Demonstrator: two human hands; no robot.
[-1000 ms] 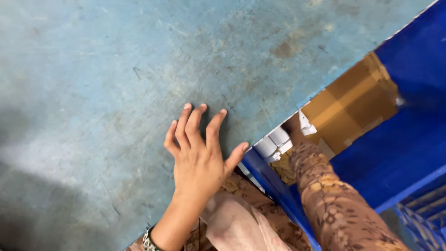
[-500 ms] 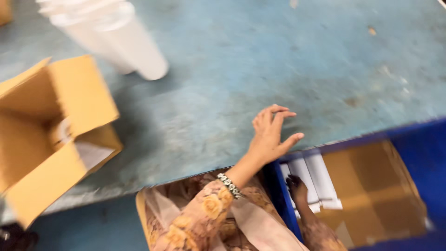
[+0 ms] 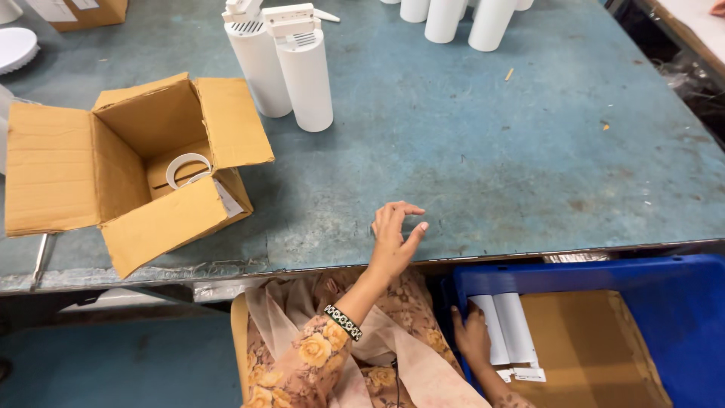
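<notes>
My left hand (image 3: 396,238) rests at the front edge of the worn blue-green table (image 3: 491,159), fingers apart and slightly curled, holding nothing. A beaded bracelet sits on that wrist. Below the table edge, my right hand (image 3: 472,336) reaches into a blue crate (image 3: 589,272) and its fingers curl around the left side of a white light fixture (image 3: 507,329) lying there. The fixture lies on brown cardboard (image 3: 596,351) in the crate.
An open cardboard box (image 3: 136,166) with a white ring (image 3: 187,168) inside stands at the left. Two white cylindrical lamps (image 3: 283,64) stand upright behind it, with more cylinders (image 3: 461,19) at the back. A white disc (image 3: 15,45) lies far left.
The view has swung up and back, so the open box and lamps are fully seen. My left hand has curled its fingers at the table edge. My right hand stays in the crate.
</notes>
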